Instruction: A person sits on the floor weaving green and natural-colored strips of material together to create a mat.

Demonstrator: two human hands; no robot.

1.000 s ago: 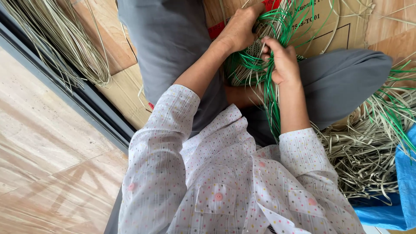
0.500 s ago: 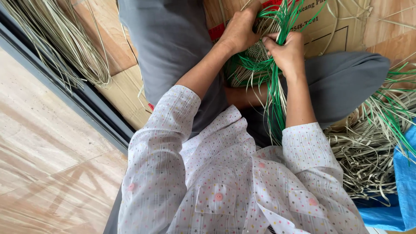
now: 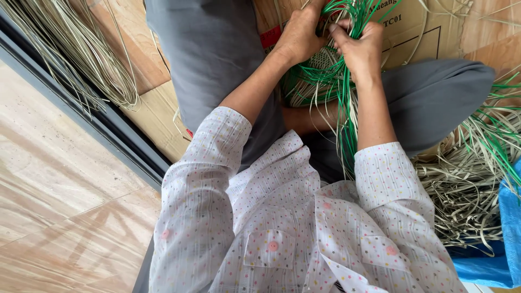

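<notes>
the green strips [image 3: 339, 81] stand bunched over a half-woven pale piece [image 3: 320, 59] on the person's lap, far in the scene. the left hand [image 3: 298, 35] is clenched on the piece's left edge and the strips there; the right hand [image 3: 358, 46] pinches a few strands just beside it. judged from this, steady tension and tight, even crossings matter most. since half a second ago both hands have drawn closer together. loose dry strips [image 3: 467, 184] lie right, a blue sheet [image 3: 507, 244] beyond.
</notes>
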